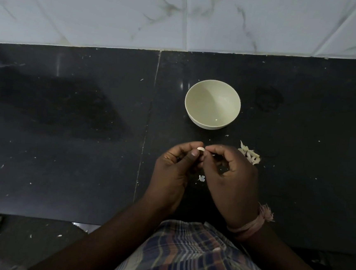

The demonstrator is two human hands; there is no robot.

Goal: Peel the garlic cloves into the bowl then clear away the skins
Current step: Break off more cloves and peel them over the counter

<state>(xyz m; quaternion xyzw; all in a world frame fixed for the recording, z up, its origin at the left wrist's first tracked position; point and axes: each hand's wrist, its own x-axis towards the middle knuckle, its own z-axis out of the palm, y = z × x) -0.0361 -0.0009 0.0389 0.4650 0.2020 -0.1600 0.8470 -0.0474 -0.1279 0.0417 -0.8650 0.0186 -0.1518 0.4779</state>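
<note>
Peeling step. My left hand (172,173) pinches a garlic clove (200,149) at the fingertips; my right hand (231,178) has fingers curled, pinching at its skin. Bowl (212,104) sits just beyond my fingers, looks empty bar a speck. Skins (249,155) lie right of my right fingers. Next: strip skin, drop clove forward into bowl. No writing readable.

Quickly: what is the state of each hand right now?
Left hand: holding the garlic clove between thumb and fingers.
Right hand: fingers curled, pinching at the same clove.
</note>
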